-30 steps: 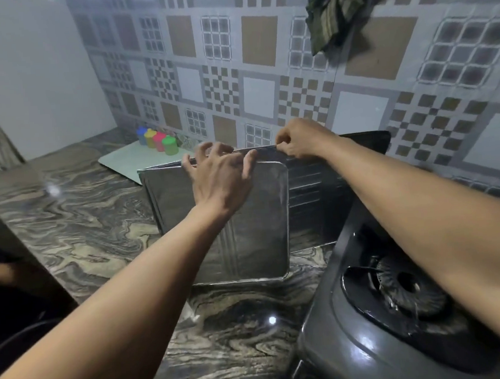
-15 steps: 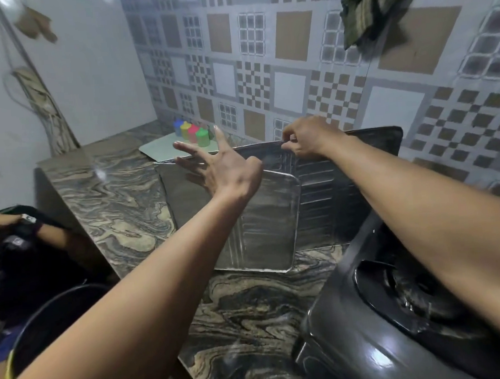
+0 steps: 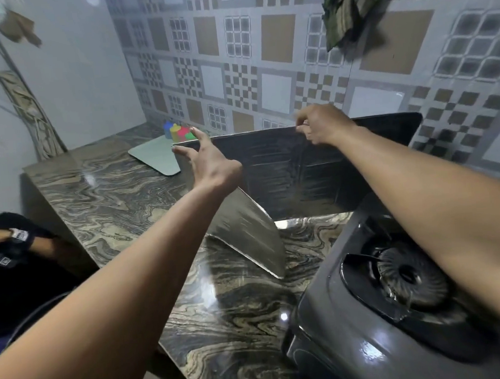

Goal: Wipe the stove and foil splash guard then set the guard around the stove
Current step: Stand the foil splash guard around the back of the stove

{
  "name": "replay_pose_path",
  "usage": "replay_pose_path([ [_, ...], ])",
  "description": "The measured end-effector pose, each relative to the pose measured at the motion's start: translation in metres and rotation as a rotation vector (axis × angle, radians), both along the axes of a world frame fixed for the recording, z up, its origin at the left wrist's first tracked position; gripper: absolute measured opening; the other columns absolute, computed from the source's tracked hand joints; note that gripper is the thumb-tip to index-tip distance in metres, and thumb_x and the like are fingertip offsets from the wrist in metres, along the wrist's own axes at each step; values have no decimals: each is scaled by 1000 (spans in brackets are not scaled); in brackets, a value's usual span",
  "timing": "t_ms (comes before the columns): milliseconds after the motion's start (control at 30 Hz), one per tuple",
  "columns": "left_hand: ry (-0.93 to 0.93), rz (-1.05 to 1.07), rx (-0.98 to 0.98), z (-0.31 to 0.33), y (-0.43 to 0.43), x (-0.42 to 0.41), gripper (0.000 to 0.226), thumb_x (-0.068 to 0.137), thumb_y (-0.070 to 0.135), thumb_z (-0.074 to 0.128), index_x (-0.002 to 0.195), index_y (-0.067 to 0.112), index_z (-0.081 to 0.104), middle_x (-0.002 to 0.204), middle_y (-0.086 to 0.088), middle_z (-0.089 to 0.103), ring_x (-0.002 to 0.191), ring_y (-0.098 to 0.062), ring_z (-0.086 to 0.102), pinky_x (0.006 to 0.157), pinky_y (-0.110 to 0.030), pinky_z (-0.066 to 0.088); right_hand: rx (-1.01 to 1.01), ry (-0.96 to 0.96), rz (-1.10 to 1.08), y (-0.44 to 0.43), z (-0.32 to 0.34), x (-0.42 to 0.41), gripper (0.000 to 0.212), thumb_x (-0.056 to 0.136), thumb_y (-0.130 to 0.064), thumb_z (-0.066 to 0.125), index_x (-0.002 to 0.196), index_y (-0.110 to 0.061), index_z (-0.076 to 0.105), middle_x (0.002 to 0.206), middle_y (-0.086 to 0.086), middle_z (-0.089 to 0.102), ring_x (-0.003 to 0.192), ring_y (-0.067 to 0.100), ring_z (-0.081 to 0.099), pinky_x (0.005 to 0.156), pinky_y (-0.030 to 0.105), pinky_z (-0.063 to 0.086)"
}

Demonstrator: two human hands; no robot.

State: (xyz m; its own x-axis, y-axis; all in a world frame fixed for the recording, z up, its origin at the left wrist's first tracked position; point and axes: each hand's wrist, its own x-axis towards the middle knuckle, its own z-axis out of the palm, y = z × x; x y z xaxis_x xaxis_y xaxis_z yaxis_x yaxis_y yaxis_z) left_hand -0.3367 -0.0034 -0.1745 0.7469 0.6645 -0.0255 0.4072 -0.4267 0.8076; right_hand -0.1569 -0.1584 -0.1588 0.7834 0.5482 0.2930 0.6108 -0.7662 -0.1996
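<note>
The foil splash guard [image 3: 288,172] stands upright on the marbled counter [image 3: 111,197], behind and left of the dark grey gas stove [image 3: 340,339]. Its left panel [image 3: 245,233] is folded forward toward me at an angle. My right hand [image 3: 321,123] pinches the top edge of the middle panel. With its fingers spread, my left hand [image 3: 209,162] is at the guard's top left corner, fingertips at the edge. The stove's burner [image 3: 409,279] shows under my right forearm. A dark green cloth [image 3: 346,10] hangs on the tiled wall above.
A pale green board [image 3: 156,158] lies at the back of the counter with small coloured cups [image 3: 178,132] on it. Another person's arm and dark sleeve [image 3: 12,242] are at the left, below the counter edge. Tiled wall rises right behind the guard.
My left hand has let go of the left panel's top edge and opened. That panel has swung outward from flat against the guard. My right hand keeps its pinch.
</note>
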Motion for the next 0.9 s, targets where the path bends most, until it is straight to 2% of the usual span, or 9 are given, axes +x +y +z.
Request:
replay_pose_path([
  [133, 80, -35, 19, 2, -7, 3, 95, 90, 1, 54, 159, 9, -11, 162, -25, -22, 153, -34, 12, 116, -30, 23, 9, -1, -47, -11, 2, 3, 14, 98, -21, 59, 103, -15, 70, 109, 10, 69, 92, 26, 59, 83, 33, 47],
  [300, 138, -11, 30, 3, -20, 10, 100, 89, 3, 59, 158, 6, -14, 161, -31, -18, 146, -40, 31, 109, -34, 36, -11, -4, -73, -13, -1, 3, 12, 96, -21, 60, 100, -16, 70, 106, 12, 69, 97, 31, 62, 81, 32, 47],
  [367, 93, 11, 46, 2, -17, 15, 94, 88, 4, 59, 159, 2, -3, 163, -31, 3, 142, -38, 38, 106, -32, 39, -4, -3, -83, -14, -1, 3, 10, 95, -20, 60, 98, -17, 70, 105, 10, 68, 96, 30, 62, 79, 31, 45],
  [400, 61, 26, 53, 2, -13, 18, 87, 86, 5, 60, 157, -1, 11, 159, -30, 23, 136, -38, 45, 102, -33, 43, 6, -1, -91, -16, -1, 3, 10, 95, -20, 60, 97, -17, 69, 104, 9, 68, 95, 29, 61, 78, 31, 44],
  [467, -2, 45, 61, 3, -4, 20, 59, 83, 7, 60, 139, -3, 44, 130, -20, 56, 110, -35, 58, 82, -34, 48, 23, 7, -109, -21, -1, 4, 11, 96, -22, 59, 98, -17, 69, 105, 7, 66, 92, 25, 58, 78, 31, 42],
  [533, -18, 14, 57, 5, 5, 18, 36, 84, 5, 58, 119, -1, 58, 109, -16, 62, 93, -31, 58, 73, -33, 44, 49, 7, -124, -26, -1, 6, 12, 97, -24, 59, 95, -18, 69, 108, 7, 67, 95, 27, 59, 78, 31, 44],
  [700, 6, -80, 44, 3, 29, 18, 49, 78, 4, 56, 127, 3, 63, 119, -16, 67, 113, -34, 62, 94, -35, 51, 95, -6, -171, -39, 2, 8, 16, 97, -25, 59, 103, -17, 71, 115, 10, 68, 100, 30, 61, 79, 32, 44],
  [833, -25, -187, 34, -13, 57, 38, 48, 60, 10, 55, 105, 9, 71, 101, -16, 73, 100, -32, 70, 85, -46, 59, 90, -20, -237, -52, 7, 6, 17, 97, -25, 57, 102, -17, 71, 111, 12, 68, 88, 27, 54, 75, 31, 43],
  [900, -19, -243, 38, -7, 59, 40, 38, 67, 7, 60, 102, 12, 74, 101, -17, 75, 96, -31, 73, 78, -52, 61, 73, -15, -285, -62, 11, 4, 17, 97, -26, 58, 103, -17, 71, 110, 13, 67, 87, 29, 54, 75, 32, 43],
])
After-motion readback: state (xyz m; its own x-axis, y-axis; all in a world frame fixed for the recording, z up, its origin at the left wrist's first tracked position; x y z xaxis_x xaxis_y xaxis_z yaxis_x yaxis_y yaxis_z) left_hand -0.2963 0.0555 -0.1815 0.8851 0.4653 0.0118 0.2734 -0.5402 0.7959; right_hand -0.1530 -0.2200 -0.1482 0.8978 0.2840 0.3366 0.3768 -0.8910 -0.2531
